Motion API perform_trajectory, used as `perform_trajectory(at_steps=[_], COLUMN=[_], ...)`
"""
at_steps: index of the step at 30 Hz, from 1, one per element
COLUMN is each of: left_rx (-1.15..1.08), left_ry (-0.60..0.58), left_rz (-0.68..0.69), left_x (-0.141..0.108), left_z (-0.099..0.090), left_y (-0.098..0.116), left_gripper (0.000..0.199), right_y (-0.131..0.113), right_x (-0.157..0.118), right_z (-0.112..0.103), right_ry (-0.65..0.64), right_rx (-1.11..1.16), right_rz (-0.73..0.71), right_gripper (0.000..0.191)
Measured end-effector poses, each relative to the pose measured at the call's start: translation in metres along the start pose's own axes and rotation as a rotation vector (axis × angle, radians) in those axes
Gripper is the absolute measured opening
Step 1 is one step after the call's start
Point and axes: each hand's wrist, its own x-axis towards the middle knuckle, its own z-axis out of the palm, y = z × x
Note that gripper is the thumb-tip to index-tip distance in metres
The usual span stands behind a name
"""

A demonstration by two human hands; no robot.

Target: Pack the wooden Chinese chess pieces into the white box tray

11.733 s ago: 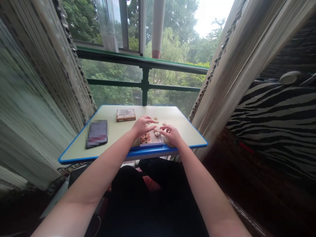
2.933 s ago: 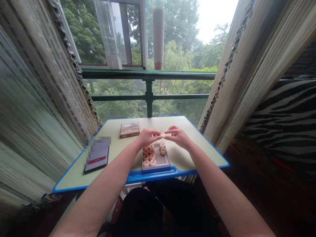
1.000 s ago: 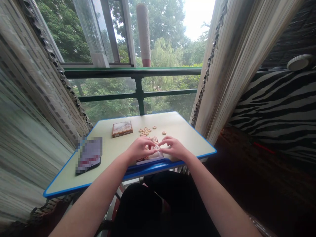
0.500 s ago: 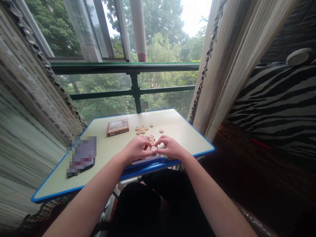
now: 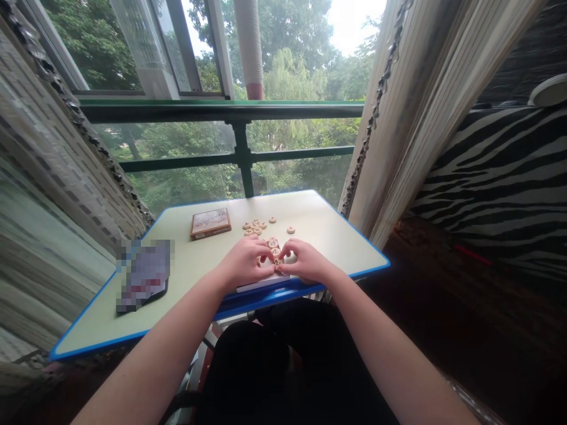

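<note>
On the near edge of the table, my left hand (image 5: 243, 261) and my right hand (image 5: 307, 261) face each other with thumbs and index fingers curled inward. Between their fingertips is a round Chinese chess piece (image 5: 277, 262) with a dark character, gripped from both sides. More Chinese chess pieces (image 5: 273, 242) lie in a row just beyond it. These sit in or on a shallow box (image 5: 261, 284) whose pale near edge shows below my hands; my left hand covers much of it.
Several loose chess pieces (image 5: 254, 226) lie beyond my hands, with a single piece (image 5: 290, 229) off to the right. A brown-edged flat box (image 5: 211, 224) rests at the back left. A blurred-out dark object (image 5: 146, 274) lies on the left of the blue-rimmed table (image 5: 349, 248).
The view has tilted down slightly. Both hands stay over the near pieces with only small finger shifts, and the loose pieces keep their places.
</note>
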Motion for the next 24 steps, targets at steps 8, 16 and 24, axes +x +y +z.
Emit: perform_trajectory(at_steps=[8,16,24], left_rx=[0.001,-0.031,-0.033], left_ry=[-0.036,-0.08,-0.126], left_rz=[-0.013,0.004,0.026], left_x=[-0.0016,-0.0016,-0.0008], left_z=[-0.0013,-0.0029,-0.0038], left_y=[0.001,-0.0008,-0.0001], left_gripper=[0.016,0.019,0.023], right_y=[0.0004,0.0041,0.0017], right_x=[0.0013,-0.0001,-0.0058], right_z=[-0.0013,-0.0017,-0.003], right_ry=[-0.027,-0.064,-0.032], right_rx=[-0.004,0.05,0.058], right_rz=[-0.029,-0.064,-0.127], right_gripper=[0.018,0.008,0.014])
